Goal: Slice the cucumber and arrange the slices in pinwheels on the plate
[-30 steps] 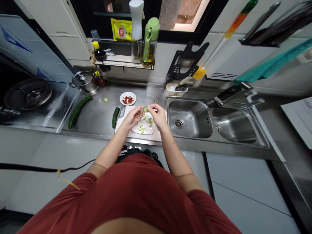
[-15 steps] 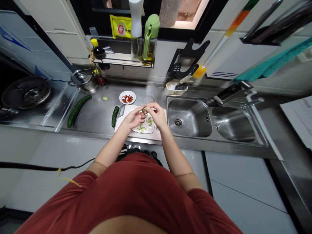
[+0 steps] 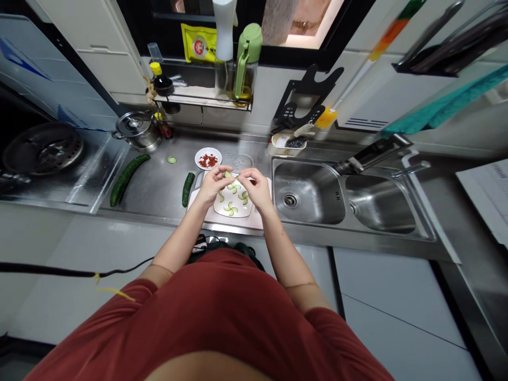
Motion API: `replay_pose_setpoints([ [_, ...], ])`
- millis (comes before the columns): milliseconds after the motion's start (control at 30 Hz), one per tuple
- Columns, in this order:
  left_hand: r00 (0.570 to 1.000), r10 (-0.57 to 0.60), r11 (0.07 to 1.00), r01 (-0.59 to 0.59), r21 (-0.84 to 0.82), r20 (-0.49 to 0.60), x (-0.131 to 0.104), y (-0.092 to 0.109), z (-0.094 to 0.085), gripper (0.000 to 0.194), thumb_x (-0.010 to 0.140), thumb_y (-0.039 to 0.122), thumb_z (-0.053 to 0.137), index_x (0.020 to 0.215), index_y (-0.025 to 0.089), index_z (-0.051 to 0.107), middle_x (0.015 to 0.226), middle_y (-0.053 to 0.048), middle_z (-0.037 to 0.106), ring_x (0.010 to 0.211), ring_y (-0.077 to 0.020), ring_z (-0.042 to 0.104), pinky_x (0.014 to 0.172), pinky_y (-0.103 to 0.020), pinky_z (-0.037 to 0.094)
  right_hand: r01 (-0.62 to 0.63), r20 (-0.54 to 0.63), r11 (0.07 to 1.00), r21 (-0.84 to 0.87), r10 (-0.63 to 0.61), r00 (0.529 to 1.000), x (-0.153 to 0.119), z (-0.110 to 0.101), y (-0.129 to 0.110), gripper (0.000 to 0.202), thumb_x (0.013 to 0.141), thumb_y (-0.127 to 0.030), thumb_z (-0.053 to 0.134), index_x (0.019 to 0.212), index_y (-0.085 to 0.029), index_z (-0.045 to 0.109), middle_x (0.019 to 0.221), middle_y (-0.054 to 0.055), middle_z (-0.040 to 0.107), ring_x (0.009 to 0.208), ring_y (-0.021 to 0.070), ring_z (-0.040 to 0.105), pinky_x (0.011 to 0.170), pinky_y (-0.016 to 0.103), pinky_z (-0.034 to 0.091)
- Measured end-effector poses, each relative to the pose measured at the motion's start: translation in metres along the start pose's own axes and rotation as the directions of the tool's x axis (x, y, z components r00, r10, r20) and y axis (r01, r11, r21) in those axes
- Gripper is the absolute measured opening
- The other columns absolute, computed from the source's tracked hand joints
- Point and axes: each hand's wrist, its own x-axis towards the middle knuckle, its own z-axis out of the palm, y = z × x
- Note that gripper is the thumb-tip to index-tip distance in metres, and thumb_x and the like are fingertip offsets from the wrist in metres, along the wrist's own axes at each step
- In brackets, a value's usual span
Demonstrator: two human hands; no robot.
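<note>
Both hands are raised over a white plate point(image 3: 245, 210) that lies on a pale cutting board point(image 3: 203, 217). On the plate, thin green cucumber slices point(image 3: 230, 208) form several pinwheel shapes. My left hand point(image 3: 215, 185) pinches a small cucumber slice point(image 3: 227, 174) between thumb and fingers. Close beside it, the fingertips of my right hand point(image 3: 255, 189) are pressed together near the slices; what they hold is too small to make out. A short piece of cucumber point(image 3: 188, 189) rests left of the board. Behind the board stands a white dish point(image 3: 201, 154) of red pieces.
At the far left of the counter lie a long cucumber point(image 3: 127, 179) and a cucumber end point(image 3: 171, 159), with a steel pot point(image 3: 138, 132) behind. A double sink point(image 3: 309, 190) adjoins the board's right side. Bottles stand on the shelf point(image 3: 198, 95) behind.
My left hand has turned from palm-up to a pinch, with a slice now showing at its fingertips. The two hands' fingertips have moved slightly apart.
</note>
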Motion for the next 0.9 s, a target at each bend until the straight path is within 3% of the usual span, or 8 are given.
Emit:
replay_pose_setpoints([
  [133,0.990,0.130,0.981,-0.121,0.149,-0.057,-0.002,0.002,0.001,0.036,0.062,0.028,0.082,0.092,0.018,0.065,0.075,0.002,0.059,0.066,-0.0078,0.053,0.061,-0.019,0.042,-0.033,-0.010,0.999,-0.010,0.032,0.999,0.000,0.001,0.000,0.020,0.082,-0.038,0.062,0.071,-0.021,0.063,0.088,0.003,0.065,0.090,0.0180,0.060,0.071,0.028,0.046],
  [400,0.962,0.248,0.928,-0.202,0.314,-0.113,-0.004,-0.001,0.000,0.030,0.066,0.027,0.079,0.092,0.020,0.067,0.079,0.000,0.062,0.065,-0.0091,0.051,0.059,-0.020,0.038,-0.059,-0.025,0.998,0.020,0.059,0.998,0.000,0.004,0.005,0.016,0.080,-0.034,0.063,0.072,-0.021,0.063,0.084,0.002,0.065,0.085,0.0171,0.059,0.073,0.028,0.046],
  [667,0.958,0.271,0.911,-0.224,0.346,-0.093,0.001,-0.008,-0.015,0.025,0.068,0.029,0.078,0.089,0.018,0.070,0.081,0.000,0.064,0.065,-0.0088,0.051,0.063,-0.021,0.041,-0.113,-0.006,0.994,0.006,0.113,0.994,0.006,0.007,0.020,0.019,0.079,-0.038,0.064,0.071,-0.020,0.062,0.074,-0.001,0.064,0.076,0.0148,0.058,0.073,0.027,0.047],
  [900,0.969,0.188,0.915,-0.114,0.387,-0.161,0.006,-0.030,-0.036,0.024,0.065,0.029,0.078,0.086,0.017,0.073,0.074,-0.001,0.064,0.063,-0.0099,0.049,0.065,-0.023,0.041,-0.156,0.046,0.987,-0.032,0.157,0.987,0.009,0.019,0.054,0.022,0.075,-0.040,0.065,0.067,-0.020,0.060,0.067,-0.003,0.061,0.066,0.0128,0.054,0.065,0.025,0.044],
])
